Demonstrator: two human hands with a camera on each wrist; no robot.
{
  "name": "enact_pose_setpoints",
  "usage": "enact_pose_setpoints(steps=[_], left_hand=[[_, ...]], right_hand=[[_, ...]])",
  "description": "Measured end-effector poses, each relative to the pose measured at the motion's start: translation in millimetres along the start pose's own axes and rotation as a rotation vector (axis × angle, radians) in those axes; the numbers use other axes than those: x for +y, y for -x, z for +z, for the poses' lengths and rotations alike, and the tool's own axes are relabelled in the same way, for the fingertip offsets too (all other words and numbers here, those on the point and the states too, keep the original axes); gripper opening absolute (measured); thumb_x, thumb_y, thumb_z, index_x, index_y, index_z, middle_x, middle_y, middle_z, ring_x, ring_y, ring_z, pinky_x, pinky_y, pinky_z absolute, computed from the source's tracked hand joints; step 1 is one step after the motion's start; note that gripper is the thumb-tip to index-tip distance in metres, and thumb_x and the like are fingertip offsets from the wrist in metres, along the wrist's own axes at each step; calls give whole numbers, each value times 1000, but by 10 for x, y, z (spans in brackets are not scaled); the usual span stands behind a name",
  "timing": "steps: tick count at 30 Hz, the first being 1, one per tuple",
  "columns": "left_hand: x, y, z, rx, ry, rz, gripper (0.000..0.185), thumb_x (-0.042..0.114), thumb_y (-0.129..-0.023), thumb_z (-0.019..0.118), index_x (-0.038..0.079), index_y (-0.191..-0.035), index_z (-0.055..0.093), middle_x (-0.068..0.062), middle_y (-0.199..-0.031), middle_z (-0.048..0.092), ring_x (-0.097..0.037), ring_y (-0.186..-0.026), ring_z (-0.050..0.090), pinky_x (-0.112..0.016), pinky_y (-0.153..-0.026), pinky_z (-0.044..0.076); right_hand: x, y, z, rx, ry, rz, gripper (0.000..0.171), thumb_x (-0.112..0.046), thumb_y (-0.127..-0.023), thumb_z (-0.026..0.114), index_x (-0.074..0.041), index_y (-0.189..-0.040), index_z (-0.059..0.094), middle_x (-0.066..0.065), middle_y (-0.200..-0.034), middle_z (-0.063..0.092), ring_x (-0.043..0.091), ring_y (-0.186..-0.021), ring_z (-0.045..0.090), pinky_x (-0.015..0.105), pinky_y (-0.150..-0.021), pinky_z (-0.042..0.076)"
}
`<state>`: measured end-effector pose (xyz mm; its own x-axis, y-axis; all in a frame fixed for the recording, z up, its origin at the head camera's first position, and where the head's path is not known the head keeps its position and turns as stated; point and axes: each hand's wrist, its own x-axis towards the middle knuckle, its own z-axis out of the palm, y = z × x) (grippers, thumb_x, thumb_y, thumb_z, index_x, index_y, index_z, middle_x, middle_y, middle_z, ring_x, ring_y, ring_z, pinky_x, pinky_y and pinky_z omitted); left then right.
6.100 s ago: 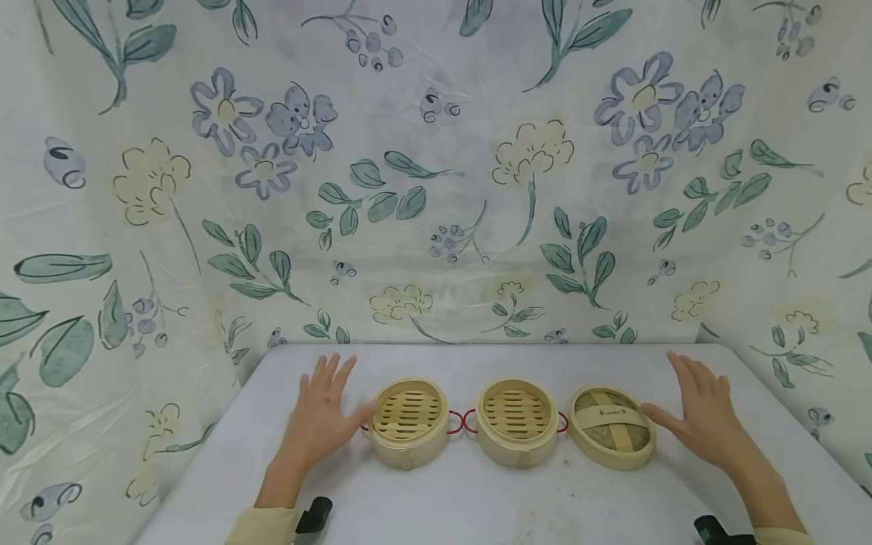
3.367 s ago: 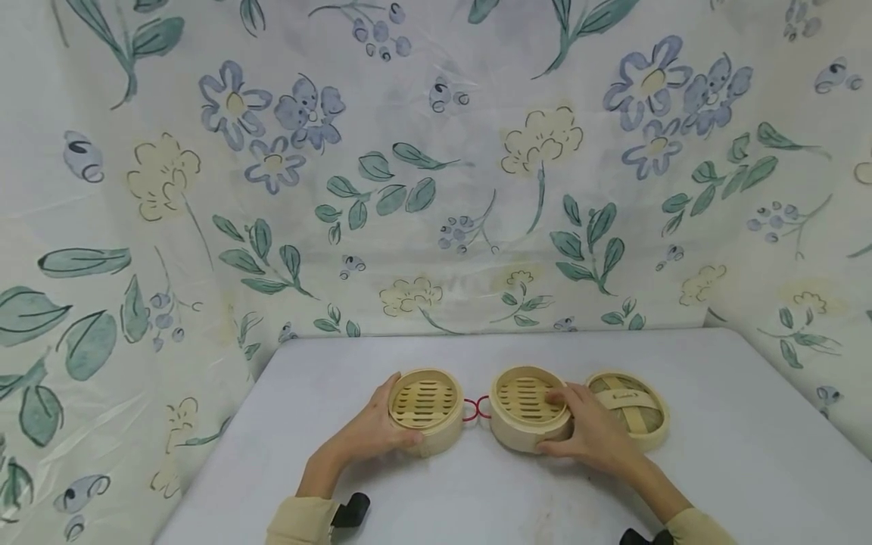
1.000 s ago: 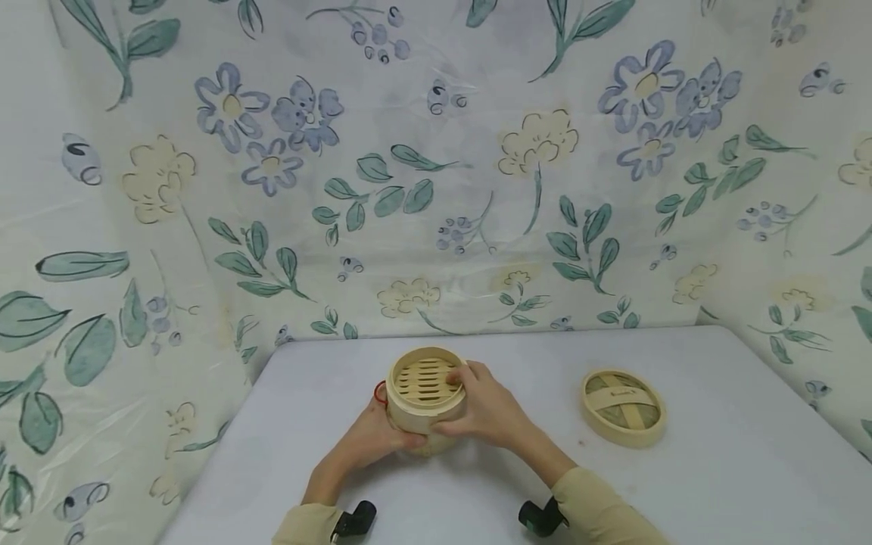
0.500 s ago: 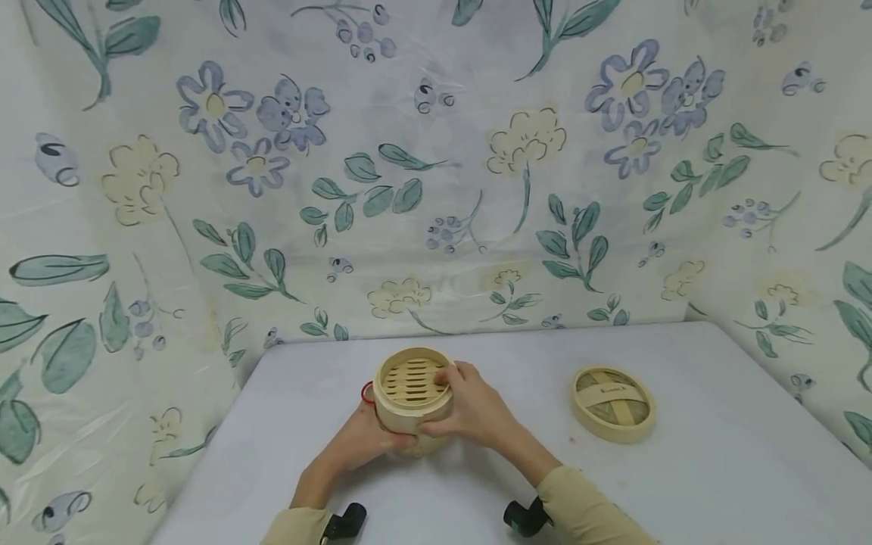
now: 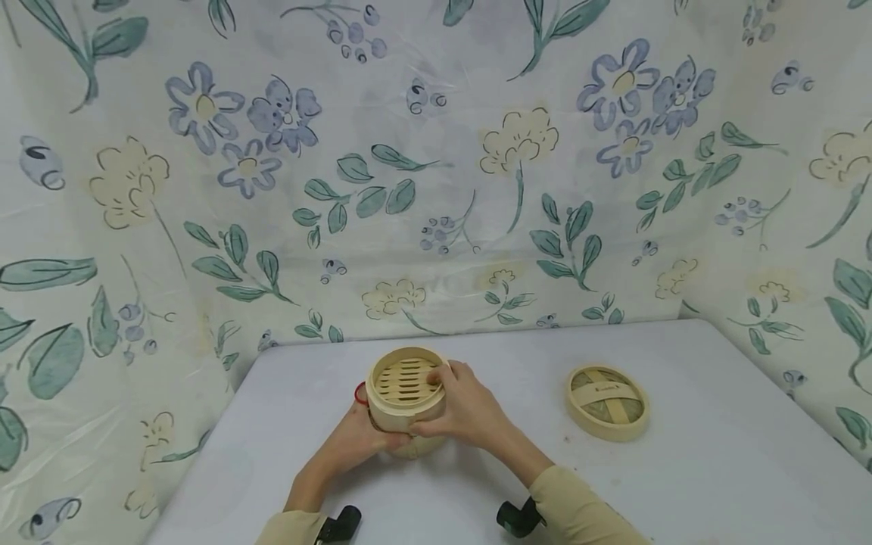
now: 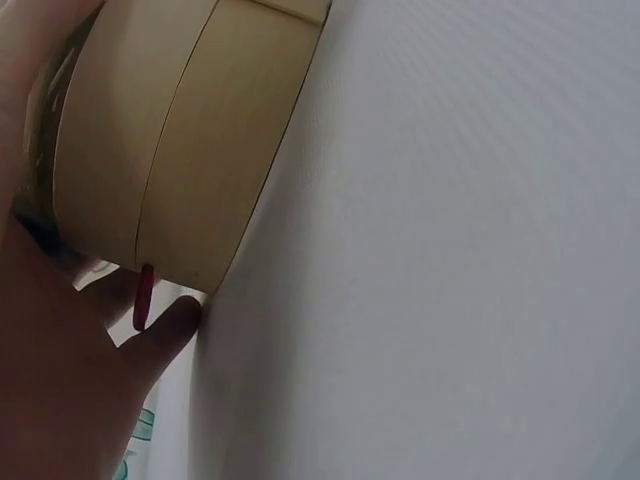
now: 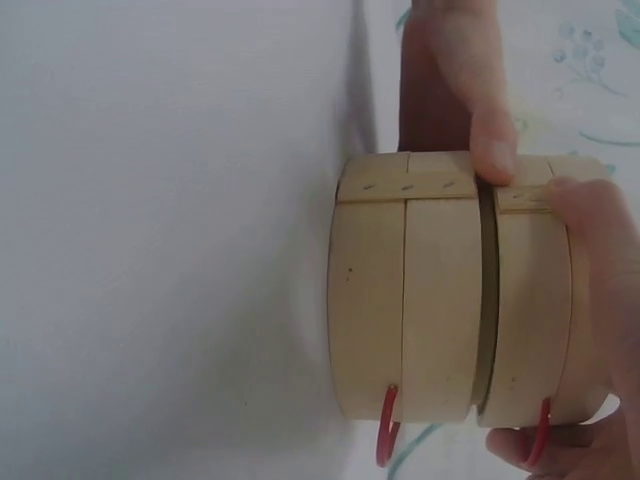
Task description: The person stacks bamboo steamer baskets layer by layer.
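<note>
1. The lower steamer basket (image 5: 409, 443) is almost wholly covered in the head view — the upper steamer basket (image 5: 405, 387) sits on it and both hands wrap its sides.
2. The left hand (image 5: 354, 440) shows only its back there; its fingertips lie behind the stack.
3. In the left wrist view the left hand is a dark blur cut by the frame's edge.
4. In the right wrist view the right hand (image 7: 560, 200) is cut off at the right edge.
5. The print on the lid (image 5: 606, 392) band is too small to read.
</note>
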<state>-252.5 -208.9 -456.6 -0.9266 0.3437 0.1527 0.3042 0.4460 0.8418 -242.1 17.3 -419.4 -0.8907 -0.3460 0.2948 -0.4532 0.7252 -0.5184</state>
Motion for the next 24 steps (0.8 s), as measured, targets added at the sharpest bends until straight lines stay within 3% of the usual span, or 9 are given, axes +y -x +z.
enact_pose_setpoints(steps=[12, 24], left_hand=[[-28, 16, -29, -6, -38, -68, 105, 35, -65, 92, 25, -150, 31, -2, -144, 50, -21, -132, 45, -50, -111, 31], [-68, 34, -31, -35, 42, -50, 106, 27, -68, 91, 23, -152, 26, -4, -149, 44, -23, -136, 38, -52, -114, 26]], right_hand=[[-23, -7, 51, 0, 16, 12, 76, -57, -69, 83, -15, -125, 53, 19, -136, 48, 29, -121, 54, 44, -94, 52], [-38, -19, 74, -33, 36, -9, 78, -57, -72, 81, -15, -130, 49, 20, -140, 45, 32, -126, 49, 46, -93, 52]])
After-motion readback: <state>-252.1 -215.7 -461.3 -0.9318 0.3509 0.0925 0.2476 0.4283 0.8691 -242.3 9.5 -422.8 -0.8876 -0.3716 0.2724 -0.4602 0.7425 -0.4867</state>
